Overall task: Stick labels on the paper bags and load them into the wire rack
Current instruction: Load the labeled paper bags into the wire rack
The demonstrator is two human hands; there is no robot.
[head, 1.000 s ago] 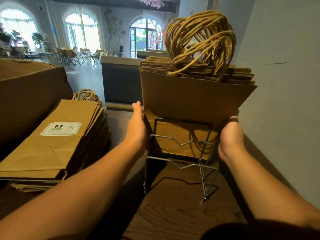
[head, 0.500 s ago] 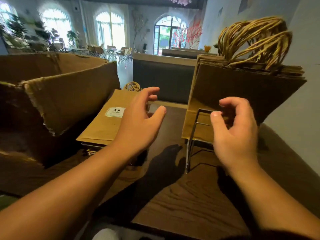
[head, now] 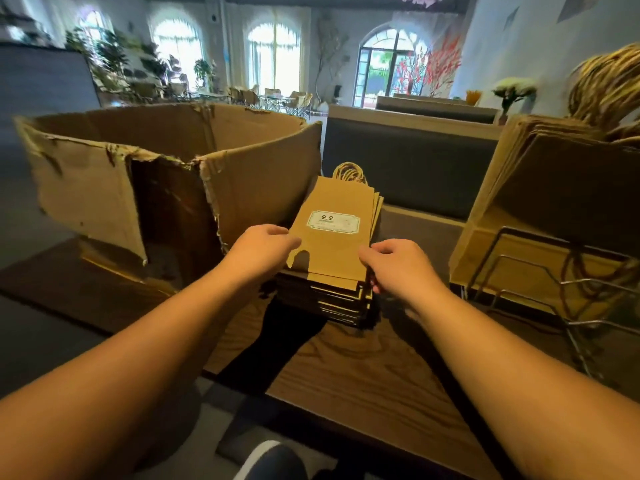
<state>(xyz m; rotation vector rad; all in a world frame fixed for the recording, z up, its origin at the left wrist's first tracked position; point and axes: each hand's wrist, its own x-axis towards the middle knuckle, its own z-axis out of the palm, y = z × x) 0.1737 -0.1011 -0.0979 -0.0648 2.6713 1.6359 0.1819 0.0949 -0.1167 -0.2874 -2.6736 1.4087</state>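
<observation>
A stack of flat brown paper bags (head: 332, 303) lies in the middle of the wooden table. The top bag (head: 332, 251) carries a white label (head: 333, 222) printed "9.9". My left hand (head: 263, 249) grips that bag's left edge with curled fingers. My right hand (head: 398, 263) pinches its right edge near the front corner. At the right stands the wire rack (head: 554, 285), holding a row of upright bags (head: 554, 188) with twisted paper handles (head: 609, 88) on top. Neither hand touches the rack.
A large torn cardboard box (head: 173, 168) stands open at the left, close against the stack. A dark upholstered bench back (head: 408, 161) runs behind the table. Bare wooden tabletop (head: 346, 379) shows in front of the stack, between my arms.
Both hands left the bags in the wire rack and moved left to the flat stack. They now hold the top labelled bag. My view has turned left.
</observation>
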